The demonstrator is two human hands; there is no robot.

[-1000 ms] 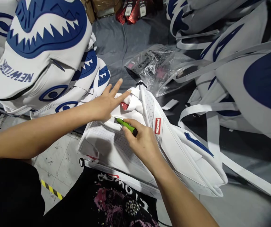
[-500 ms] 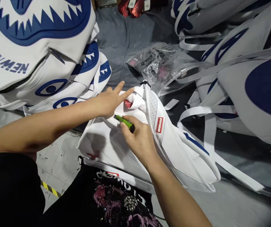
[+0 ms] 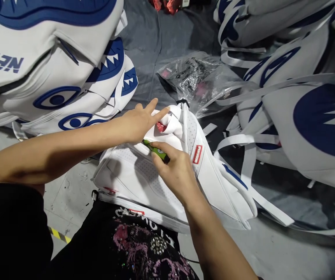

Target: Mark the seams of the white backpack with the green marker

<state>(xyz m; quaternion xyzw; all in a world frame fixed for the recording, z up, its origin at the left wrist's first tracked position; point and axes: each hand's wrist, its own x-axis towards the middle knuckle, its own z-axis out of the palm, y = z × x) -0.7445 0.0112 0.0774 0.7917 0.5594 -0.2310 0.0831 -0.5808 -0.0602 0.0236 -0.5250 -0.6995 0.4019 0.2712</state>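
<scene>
A white backpack (image 3: 211,186) lies in front of me with its perforated back panel and a shoulder strap facing up. The strap has a small red label (image 3: 197,154). My left hand (image 3: 142,118) lies across the top of the backpack, fingers stretched apart and its near side hidden. In my right hand (image 3: 174,167), closed between thumb and fingers, is a small green tool (image 3: 157,151) with a black end. Its exact kind is not clear. Its far tip meets the white fabric close to my left hand. Red material (image 3: 161,127) shows in the folds beside my fingers.
White backpacks with blue eyes and teeth (image 3: 57,97) are stacked at the left. More white backpacks (image 3: 310,116) with loose webbing straps lie at the right. A clear plastic bag (image 3: 198,77) sits behind the work on a dark grey cloth (image 3: 144,35). Yellow-black tape marks the floor.
The view has shifted slightly. The green tool has turned a little in my right hand, showing more of its printed side. Both hands stay at the same part of the backpack.
</scene>
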